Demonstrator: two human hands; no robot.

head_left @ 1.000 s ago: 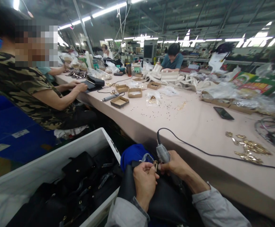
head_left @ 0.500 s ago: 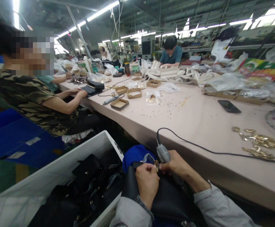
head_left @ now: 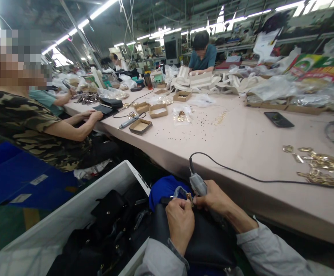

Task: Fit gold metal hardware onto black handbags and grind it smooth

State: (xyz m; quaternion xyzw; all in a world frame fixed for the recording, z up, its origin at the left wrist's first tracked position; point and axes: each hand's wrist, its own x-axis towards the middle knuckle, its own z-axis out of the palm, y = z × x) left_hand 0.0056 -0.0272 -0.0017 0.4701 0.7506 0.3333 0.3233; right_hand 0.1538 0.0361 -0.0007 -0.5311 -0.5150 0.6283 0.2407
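A black leather-like bag point(head_left: 209, 245) lies below my hands. My left hand point(head_left: 180, 222) is closed, its thumb and forefinger pinching a small gold metal clasp point(head_left: 189, 197) at the bag's upper edge. My right hand point(head_left: 218, 198) is wrapped round a grey electric screwdriver point(head_left: 198, 184), cord end up, with its fingertips close beside the clasp. Fingers hide the tool's tip. Just behind the clasp is a loop with a clear film-like wrap point(head_left: 180, 190). Blue cloth point(head_left: 165, 188) shows past the bag.
At left, a white bin point(head_left: 69, 214) holds several black bags point(head_left: 109, 209). The table point(head_left: 236, 142) carries gold clasps point(head_left: 323, 159), a phone point(head_left: 278, 119), small cardboard trays point(head_left: 140, 126) and the tool's cord point(head_left: 241, 173). A co-worker in camouflage point(head_left: 20, 126) sits at left.
The view has turned slightly, shifting the far table and co-worker leftward. The gold clasp looks a little more tilted between my fingers. Both hands keep their holds.
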